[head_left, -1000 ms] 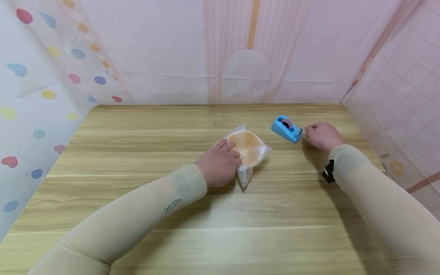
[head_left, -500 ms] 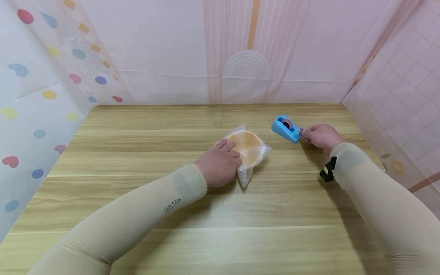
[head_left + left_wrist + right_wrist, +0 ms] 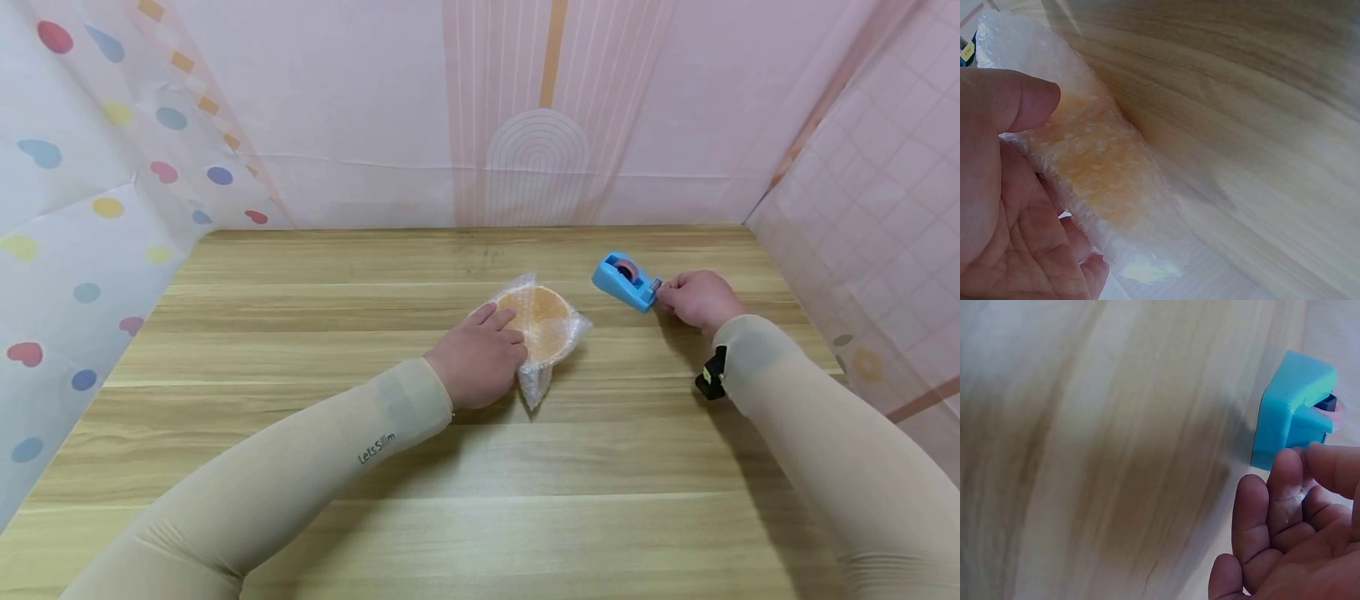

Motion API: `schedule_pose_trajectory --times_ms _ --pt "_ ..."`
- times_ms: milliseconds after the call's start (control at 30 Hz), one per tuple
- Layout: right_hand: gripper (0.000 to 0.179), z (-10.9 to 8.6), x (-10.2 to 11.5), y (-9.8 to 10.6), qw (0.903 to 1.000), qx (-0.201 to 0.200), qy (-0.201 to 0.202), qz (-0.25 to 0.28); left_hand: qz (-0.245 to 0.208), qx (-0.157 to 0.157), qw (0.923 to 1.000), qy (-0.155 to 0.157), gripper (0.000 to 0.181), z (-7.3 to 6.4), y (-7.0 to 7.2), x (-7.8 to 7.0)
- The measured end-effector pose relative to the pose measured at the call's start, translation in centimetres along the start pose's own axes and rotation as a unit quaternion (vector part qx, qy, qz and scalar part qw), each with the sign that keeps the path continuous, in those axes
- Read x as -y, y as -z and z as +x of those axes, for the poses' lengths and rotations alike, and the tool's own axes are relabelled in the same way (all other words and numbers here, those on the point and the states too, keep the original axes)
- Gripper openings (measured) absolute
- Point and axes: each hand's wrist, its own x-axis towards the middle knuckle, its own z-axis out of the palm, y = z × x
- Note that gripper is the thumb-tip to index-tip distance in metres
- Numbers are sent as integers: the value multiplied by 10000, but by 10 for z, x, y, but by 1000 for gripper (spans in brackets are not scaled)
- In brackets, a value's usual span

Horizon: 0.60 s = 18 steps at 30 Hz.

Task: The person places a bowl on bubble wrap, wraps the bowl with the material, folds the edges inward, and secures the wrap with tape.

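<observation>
A round, flat-topped orange thing in bubble wrap [image 3: 551, 329] lies near the middle of the table; its kind is blurred by the wrap. My left hand [image 3: 480, 354] holds its left side, fingers spread over the top. In the left wrist view, the thumb lies along one side of the bubble wrap [image 3: 1110, 169] and the fingers are on the other. To the right, a blue tape dispenser [image 3: 622, 282] carries a small pinkish roll. At its toothed end, my right hand [image 3: 701, 302] pinches the end of clear tape [image 3: 1303, 492] between thumb and forefinger.
The wood-grain table [image 3: 375, 525] reaches back to a patterned pink and white cloth wall [image 3: 360, 108], with similar sheets at left and right. A small black device [image 3: 711, 375] is strapped at the right wrist.
My right hand has moved slightly left to the dispenser's cutting end, and its fingers have taken hold of the tape. The left hand and the wrapped thing have stayed still.
</observation>
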Motion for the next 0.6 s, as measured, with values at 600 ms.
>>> schedule_pose_trajectory --times_ms 600 --pt "34 -2 5 -1 9997 28 -230 9 -10 -34 10000 -15 32 -1 1 0"
